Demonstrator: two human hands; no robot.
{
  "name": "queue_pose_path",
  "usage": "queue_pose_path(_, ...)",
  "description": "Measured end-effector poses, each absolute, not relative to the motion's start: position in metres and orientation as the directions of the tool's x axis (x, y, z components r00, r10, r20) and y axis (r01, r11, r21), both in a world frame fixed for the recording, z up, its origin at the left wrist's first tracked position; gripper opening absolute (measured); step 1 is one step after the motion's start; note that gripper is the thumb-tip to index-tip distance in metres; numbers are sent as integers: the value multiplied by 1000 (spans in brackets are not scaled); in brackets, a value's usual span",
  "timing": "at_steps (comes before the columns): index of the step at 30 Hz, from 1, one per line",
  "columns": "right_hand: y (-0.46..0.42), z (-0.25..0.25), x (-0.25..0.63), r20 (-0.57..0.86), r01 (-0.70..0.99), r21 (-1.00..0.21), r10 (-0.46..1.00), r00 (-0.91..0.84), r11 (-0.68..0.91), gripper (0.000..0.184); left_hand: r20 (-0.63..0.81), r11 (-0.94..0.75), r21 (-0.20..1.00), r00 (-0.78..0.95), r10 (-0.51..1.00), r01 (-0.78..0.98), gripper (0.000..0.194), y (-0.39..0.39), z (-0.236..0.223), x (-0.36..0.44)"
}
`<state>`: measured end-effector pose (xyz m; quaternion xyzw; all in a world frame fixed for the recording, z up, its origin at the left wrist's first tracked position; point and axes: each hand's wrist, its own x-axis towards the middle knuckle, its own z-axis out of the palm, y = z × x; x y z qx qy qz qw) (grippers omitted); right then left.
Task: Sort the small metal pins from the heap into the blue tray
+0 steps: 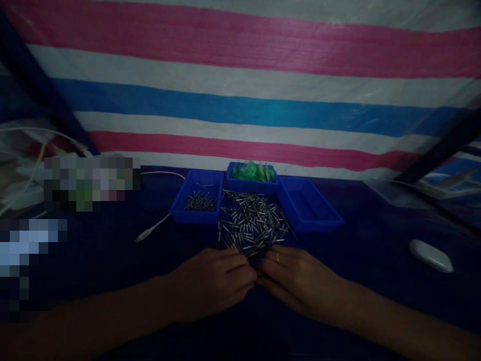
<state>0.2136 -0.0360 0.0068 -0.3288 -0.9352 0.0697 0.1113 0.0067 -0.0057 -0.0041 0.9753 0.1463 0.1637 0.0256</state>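
My left hand [218,278] and my right hand [291,273] meet at the near edge of a pile of thin metal pins [257,218] on the dark blue table. Both have their fingers curled, fingertips nearly touching. Whatever lies between the fingertips is hidden by the fingers and the dim light. A gold-coloured ring [277,257] sits on a right finger. Left of the pile, a blue tray [195,218] holds more thin pins. Behind it stands a blue box [252,188] filled with green plastic pieces [251,171]. To the right is another blue tray [310,205], with nothing visible inside.
A white cable [152,228] ends in a plug beside the left tray. On the right lies a smooth white rounded object [431,255]. Clear plastic bags [22,175] and blurred-out items are at the left. A striped tarp [240,110] hangs behind the table.
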Motion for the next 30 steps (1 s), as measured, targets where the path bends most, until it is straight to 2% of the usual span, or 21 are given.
queue_pose_path(5,-36,7,213,146,596,-218,630,-763,773,14,346,-965,132,902,258,226,9,-8,1,7)
queue_pose_path(9,-34,9,215,108,632,-225,664,-740,741,12,361,-956,167,887,289,243,10,-8,3,6)
queue_pose_path(13,-32,11,217,104,650,-235,684,-722,723,13,356,-950,122,881,311,286,11,-6,2,5)
queue_pose_path(21,-33,14,217,134,573,-283,623,-771,769,15,348,-962,40,899,266,269,14,-3,1,5)
queue_pose_path(26,-33,11,216,121,566,-271,611,-782,778,15,334,-960,37,902,273,277,14,-4,-1,6)
queue_pose_path(30,-34,14,216,124,571,-278,619,-776,772,16,341,-940,72,877,338,334,14,-4,-1,5)
